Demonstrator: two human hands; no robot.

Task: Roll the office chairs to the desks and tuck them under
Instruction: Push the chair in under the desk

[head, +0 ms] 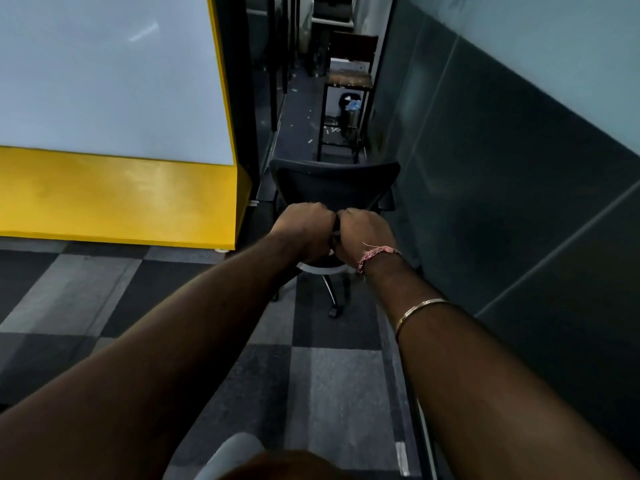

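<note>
A black office chair [334,183] stands in a narrow aisle ahead of me, between a yellow-edged desk panel and a grey wall. Its wheeled chrome base [330,296] shows below my hands. My left hand [304,230] and my right hand [363,233] sit side by side, knuckles up, fingers curled round a part of the chair at its near side. The exact part they grip is hidden under the hands.
A white desk partition with a yellow border [117,199] fills the left. A grey glass wall [502,168] runs along the right. Further down the aisle stands a dark metal-framed stool or small table [346,81]. The floor is checkered grey carpet [332,375].
</note>
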